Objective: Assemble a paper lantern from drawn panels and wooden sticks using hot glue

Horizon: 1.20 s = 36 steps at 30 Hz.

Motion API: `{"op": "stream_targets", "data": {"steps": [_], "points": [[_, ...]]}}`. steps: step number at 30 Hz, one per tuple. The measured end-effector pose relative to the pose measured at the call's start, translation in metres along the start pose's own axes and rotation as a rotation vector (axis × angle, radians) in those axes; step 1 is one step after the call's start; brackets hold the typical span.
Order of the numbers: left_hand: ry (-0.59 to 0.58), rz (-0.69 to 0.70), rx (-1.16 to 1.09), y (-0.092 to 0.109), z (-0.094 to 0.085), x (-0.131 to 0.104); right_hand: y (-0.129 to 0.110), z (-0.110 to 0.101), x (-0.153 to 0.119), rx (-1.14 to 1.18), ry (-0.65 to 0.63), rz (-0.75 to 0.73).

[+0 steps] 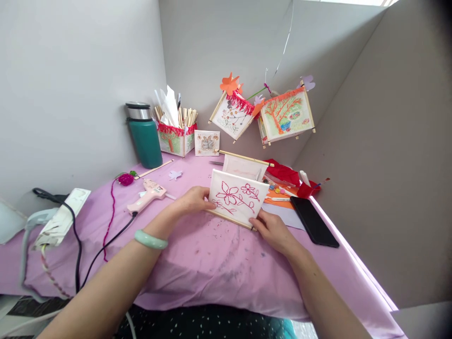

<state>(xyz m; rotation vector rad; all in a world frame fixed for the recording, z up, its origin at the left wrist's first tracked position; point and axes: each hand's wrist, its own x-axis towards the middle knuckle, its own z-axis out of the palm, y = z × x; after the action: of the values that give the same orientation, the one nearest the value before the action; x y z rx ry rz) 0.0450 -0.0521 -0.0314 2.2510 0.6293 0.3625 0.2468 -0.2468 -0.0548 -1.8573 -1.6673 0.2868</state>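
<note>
A white panel [237, 194] with a red flower drawing stands tilted above the table, held at both sides. My left hand [194, 200] grips its left edge, thumb on the front near the lower corner. My right hand [274, 229] pinches the lower right corner, thumb in front and fingers behind. A thin wooden stick [231, 220] runs along the panel's bottom edge. Just behind it is another white panel [243, 168] with a wooden stick along its top; whether the two are joined is hidden. A pink glue gun [150, 195] lies left of my left hand.
At the back left stand a green bottle [145, 141] and a decorated box [173, 143] of sticks and tissue. Two painted lanterns [287, 115] hang behind. A black phone [314, 221] lies right. Magenta yarn [126, 179], cables and a power strip [63, 219] occupy the left side.
</note>
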Motion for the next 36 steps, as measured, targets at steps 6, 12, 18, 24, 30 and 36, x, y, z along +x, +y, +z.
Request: {"op": "stream_targets", "data": {"steps": [6,12,18,24,30,36], "points": [[-0.093,-0.099,-0.123,-0.006,0.004,0.012,0.001,-0.004,0.004,0.062,-0.006,0.052],[-0.092,-0.138,-0.087,0.004,0.001,0.009,0.001,-0.004,0.019,0.253,-0.027,0.175],[-0.115,-0.154,-0.052,0.003,0.000,0.010,-0.002,0.013,0.023,0.399,-0.039,0.236],[-0.086,-0.114,0.013,0.004,0.000,0.013,0.001,0.017,0.021,0.425,-0.001,0.221],[-0.089,-0.085,0.041,0.005,-0.001,0.010,0.002,0.019,0.021,0.476,-0.004,0.221],[-0.127,-0.021,0.045,0.003,-0.001,0.008,0.002,0.019,0.021,0.464,-0.001,0.192]]}}
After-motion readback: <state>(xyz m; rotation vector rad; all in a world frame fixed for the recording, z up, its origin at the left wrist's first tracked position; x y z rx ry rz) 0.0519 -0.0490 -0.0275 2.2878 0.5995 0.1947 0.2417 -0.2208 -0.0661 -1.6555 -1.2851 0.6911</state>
